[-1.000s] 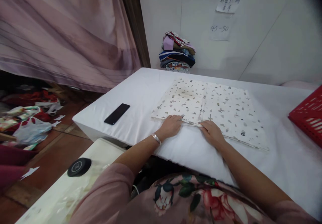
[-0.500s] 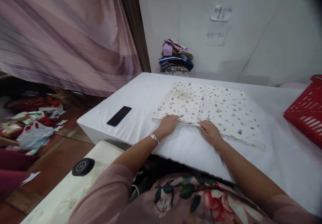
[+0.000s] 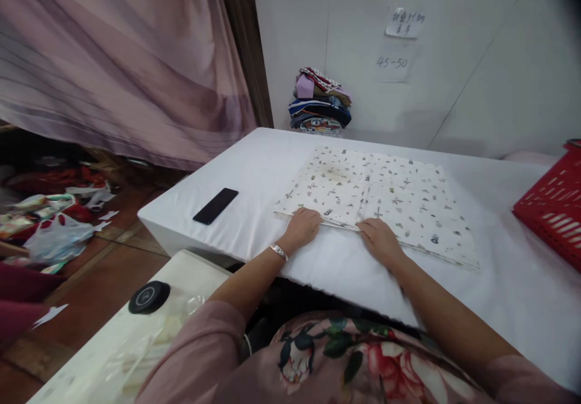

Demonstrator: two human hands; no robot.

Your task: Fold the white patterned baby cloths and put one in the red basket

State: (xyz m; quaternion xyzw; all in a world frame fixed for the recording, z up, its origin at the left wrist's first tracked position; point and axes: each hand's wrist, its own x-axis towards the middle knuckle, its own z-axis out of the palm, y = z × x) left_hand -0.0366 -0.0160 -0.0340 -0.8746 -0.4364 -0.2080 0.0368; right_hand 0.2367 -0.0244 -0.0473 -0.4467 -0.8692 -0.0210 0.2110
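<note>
The flat cream printed cloth (image 3: 376,201) lay on the white table (image 3: 254,168), right of the black phone (image 3: 215,205); left hand (image 3: 302,228) and right hand (image 3: 379,240) pinched its near edge; seemingly mid-fold; lifting evenly looked needed.

Both hands — left hand (image 3: 303,227), right hand (image 3: 379,240) — rest on the printed cloth's (image 3: 385,201) near edge.

I see a matt printed cloth (image 3: 385,198) lying smooth on a white fabric table cover (image 3: 254,168). The phone (image 3: 216,205) looks glossy black; the basket (image 3: 551,210) is red plastic; the bracelet (image 3: 278,251) is shiny metal.
</note>
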